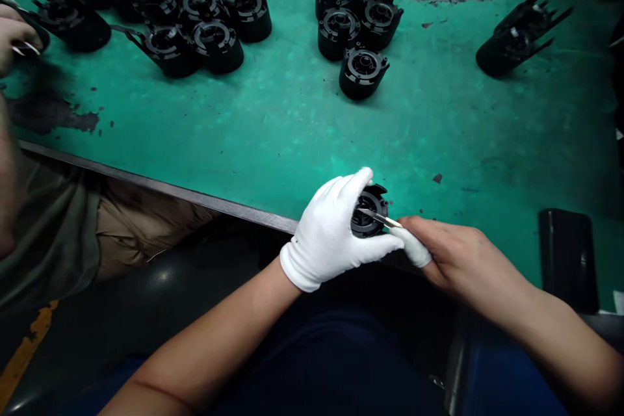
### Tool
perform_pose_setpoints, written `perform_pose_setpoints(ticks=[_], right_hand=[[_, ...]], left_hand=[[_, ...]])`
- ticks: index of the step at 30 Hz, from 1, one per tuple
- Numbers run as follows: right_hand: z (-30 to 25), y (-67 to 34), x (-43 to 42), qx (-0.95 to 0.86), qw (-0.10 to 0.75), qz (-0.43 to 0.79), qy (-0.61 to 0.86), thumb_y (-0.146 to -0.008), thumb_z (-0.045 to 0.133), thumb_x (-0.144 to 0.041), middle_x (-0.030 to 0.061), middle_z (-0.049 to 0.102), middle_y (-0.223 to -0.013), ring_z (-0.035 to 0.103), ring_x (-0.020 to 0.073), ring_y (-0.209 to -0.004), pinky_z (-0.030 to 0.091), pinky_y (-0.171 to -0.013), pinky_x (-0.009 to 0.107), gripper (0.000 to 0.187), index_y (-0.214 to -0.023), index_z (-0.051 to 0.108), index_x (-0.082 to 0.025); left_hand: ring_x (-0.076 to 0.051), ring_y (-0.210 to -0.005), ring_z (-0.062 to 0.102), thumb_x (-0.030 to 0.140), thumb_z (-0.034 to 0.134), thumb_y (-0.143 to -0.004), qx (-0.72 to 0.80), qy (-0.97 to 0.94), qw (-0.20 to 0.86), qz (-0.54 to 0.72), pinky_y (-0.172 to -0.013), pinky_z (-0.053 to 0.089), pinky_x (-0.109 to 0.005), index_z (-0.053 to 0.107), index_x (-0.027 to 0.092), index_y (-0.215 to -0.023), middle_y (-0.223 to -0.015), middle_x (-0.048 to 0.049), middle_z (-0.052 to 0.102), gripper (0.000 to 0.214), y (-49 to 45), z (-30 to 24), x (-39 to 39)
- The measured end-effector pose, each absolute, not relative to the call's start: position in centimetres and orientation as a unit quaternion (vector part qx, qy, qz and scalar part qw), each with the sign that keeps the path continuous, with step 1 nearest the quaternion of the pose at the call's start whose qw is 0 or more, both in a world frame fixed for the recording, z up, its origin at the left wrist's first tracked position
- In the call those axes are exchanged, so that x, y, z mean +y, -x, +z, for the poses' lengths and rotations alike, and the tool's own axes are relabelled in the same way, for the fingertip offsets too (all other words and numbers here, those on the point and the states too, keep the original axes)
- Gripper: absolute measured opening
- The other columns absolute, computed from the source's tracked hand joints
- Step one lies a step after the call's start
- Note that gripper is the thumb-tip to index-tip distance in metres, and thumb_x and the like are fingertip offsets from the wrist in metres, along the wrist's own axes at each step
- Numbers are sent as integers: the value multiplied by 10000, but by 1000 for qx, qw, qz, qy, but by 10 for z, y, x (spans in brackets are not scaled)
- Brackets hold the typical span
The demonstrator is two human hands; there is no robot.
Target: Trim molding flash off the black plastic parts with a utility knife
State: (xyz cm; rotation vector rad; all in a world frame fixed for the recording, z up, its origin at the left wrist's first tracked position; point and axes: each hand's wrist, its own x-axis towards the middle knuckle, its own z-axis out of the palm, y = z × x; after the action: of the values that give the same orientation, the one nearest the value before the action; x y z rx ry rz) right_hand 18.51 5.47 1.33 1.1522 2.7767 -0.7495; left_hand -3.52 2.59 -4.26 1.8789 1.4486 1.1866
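My left hand (336, 227), in a white glove, wraps round a black round plastic housing (375, 198) at the front edge of the table. The open top of the housing faces up and shows rings and ribs inside. My right hand (439, 244) is bare except for a white covering on the thumb. It pinches a thin craft knife (383, 218) with a pale handle and a pointed metal blade. The blade tip reaches over the inside of the housing; whether it touches the plastic I cannot tell. The glove hides the left side of the housing.
Several similar black housings (214, 42) crowd the far left of the green table (244, 123). More housings (361, 71) stand at the back centre, others (507, 49) at the right. A dark case (568, 260) lies near the right edge. At left a co-worker's hand (17, 32) is near a housing.
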Motion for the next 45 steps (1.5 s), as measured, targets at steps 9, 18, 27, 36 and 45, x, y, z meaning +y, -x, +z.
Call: perform_pose_setpoints(ticks=[9, 18, 27, 36, 45], right_hand=[[20, -194, 66, 897, -18, -234, -374, -1007, 454, -248, 55, 760, -1138, 740, 224, -927, 545, -730, 316, 279, -1220, 633, -255], [38, -189, 72, 923, 40, -95, -370, -958, 453, -266, 45, 740, -923, 703, 220, -713, 419, -513, 300, 400, -1293, 667, -303], [39, -193, 68, 890, -50, -161, -423, -1008, 459, -313, 47, 783, -1021, 746, 228, -819, 528, -640, 300, 308, -1190, 702, -260], [30, -200, 60, 847, -91, -210, -480, -1021, 490, -382, -8, 707, -704, 656, 156, -550, 448, -495, 240, 251, -1107, 678, -240], [12, -211, 50, 847, -114, -232, -464, -1034, 473, -363, 36, 763, -1184, 744, 231, -992, 568, -792, 307, 311, -1267, 661, -279]], left_hand=[[-320, -1261, 623, 626, 816, -718, 516, -693, 246, 440, -1110, 499, -492, 381, 170, -1485, -1332, -158, 638, 993, 36, -41, 27], [-332, -1262, 620, 639, 813, -711, 513, -692, 251, 442, -1107, 495, -504, 378, 185, -1487, -1335, -157, 636, 998, 37, -42, 28], [-318, -1255, 622, 601, 816, -725, 515, -688, 260, 440, -1124, 487, -476, 371, 154, -1497, -1335, -153, 633, 997, 39, -39, 29], [-361, -1453, 439, 513, 820, -773, 544, -685, 234, 424, -1154, 456, -533, 600, 190, -1234, -1540, -220, 435, 604, 48, -33, 14], [-320, -1396, 514, 354, 839, -775, 552, -639, 225, 487, -1146, 476, -507, 593, 189, -1181, -1447, -183, 545, 502, 33, -38, 5]])
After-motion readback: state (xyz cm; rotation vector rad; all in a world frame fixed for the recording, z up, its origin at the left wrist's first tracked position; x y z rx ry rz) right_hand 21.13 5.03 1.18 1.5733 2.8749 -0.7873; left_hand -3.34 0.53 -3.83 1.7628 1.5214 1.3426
